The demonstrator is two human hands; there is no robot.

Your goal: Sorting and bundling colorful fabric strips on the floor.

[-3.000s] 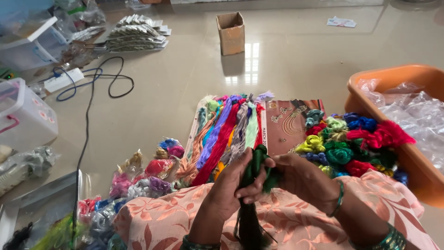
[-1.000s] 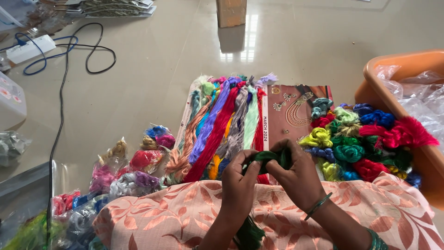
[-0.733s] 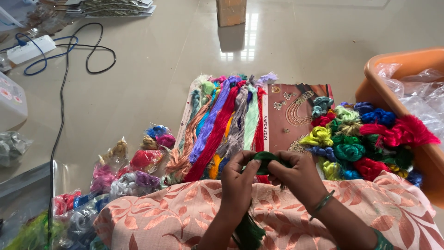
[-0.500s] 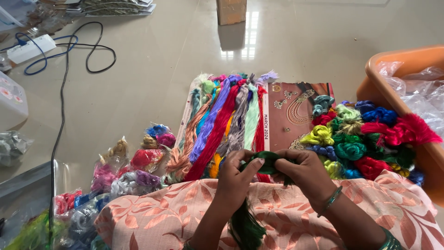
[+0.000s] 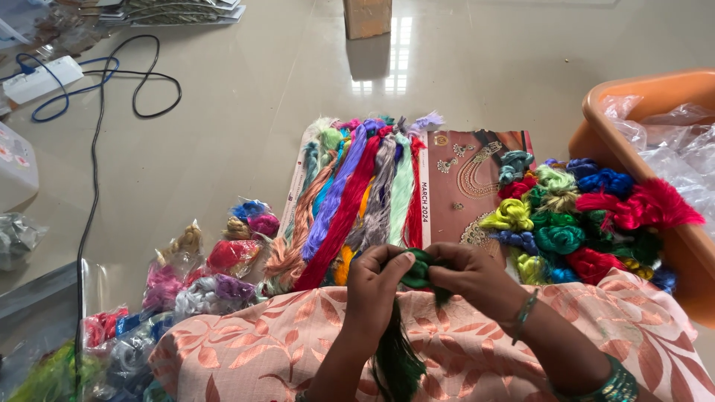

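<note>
Both hands have been tightening: left hand and right hand are pinching the dark green thread skein over the lap, fingers closed narrowly. Loosening could be letting its knot unravel, tail tangling.

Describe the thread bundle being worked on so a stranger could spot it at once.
Start at the orange tub on the right, then drop to the peach floral cloth at the bottom edge. Above it, the left hand and right hand meet on a dark green thread bundle. Unlike the neighbouring bundles, it is off the floor, its tail hanging down.
</note>
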